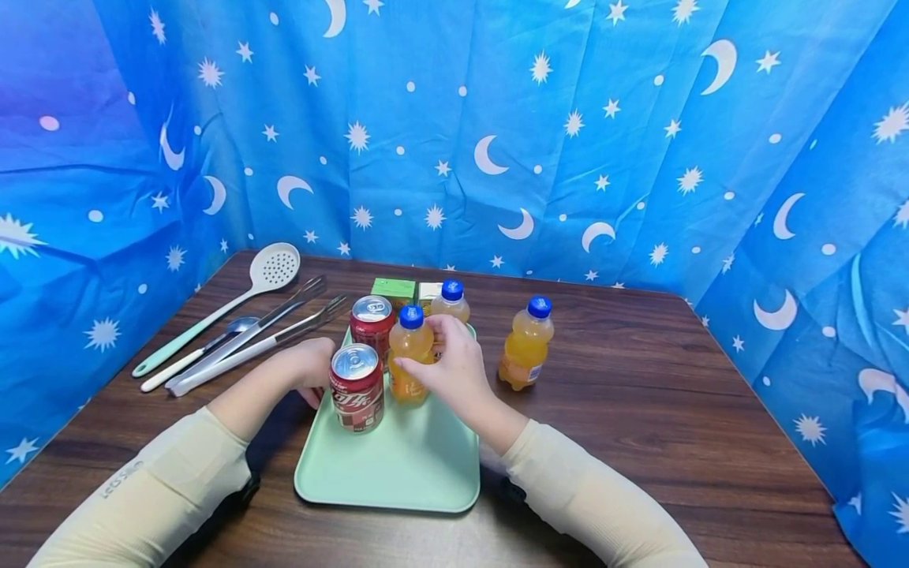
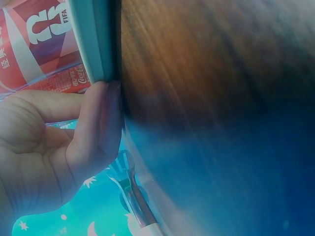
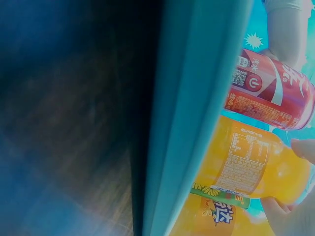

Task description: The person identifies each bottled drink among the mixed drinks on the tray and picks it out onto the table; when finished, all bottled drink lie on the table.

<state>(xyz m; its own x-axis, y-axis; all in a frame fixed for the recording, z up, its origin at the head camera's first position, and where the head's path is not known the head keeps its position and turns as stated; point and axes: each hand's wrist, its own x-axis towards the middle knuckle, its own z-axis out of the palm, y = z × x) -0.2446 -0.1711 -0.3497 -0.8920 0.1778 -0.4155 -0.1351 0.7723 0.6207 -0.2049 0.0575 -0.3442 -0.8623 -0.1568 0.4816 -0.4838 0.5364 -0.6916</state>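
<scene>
My right hand (image 1: 458, 367) pinches the upper part of an orange soda bottle (image 1: 409, 347) with a blue cap, thumb and fingers on either side. This bottle stands upright on the light green tray (image 1: 398, 473). In the right wrist view, the same bottle (image 3: 246, 157) shows its back label beyond the tray's wall (image 3: 202, 73). At the tray's left side, my left hand (image 1: 312, 367) holds the rim with its fingertips, seen closely in the left wrist view at the rim (image 2: 93, 44). Beside it on the tray stands a red cola can (image 1: 357, 394).
On the tray's far part are another red can (image 1: 372, 319), a second orange soda bottle (image 1: 452, 298) and small boxes, one green (image 1: 394, 289). A third bottle (image 1: 527, 347) stands on the table to the right. A skimmer (image 1: 274, 268), tongs (image 1: 263, 343) and other utensils lie left.
</scene>
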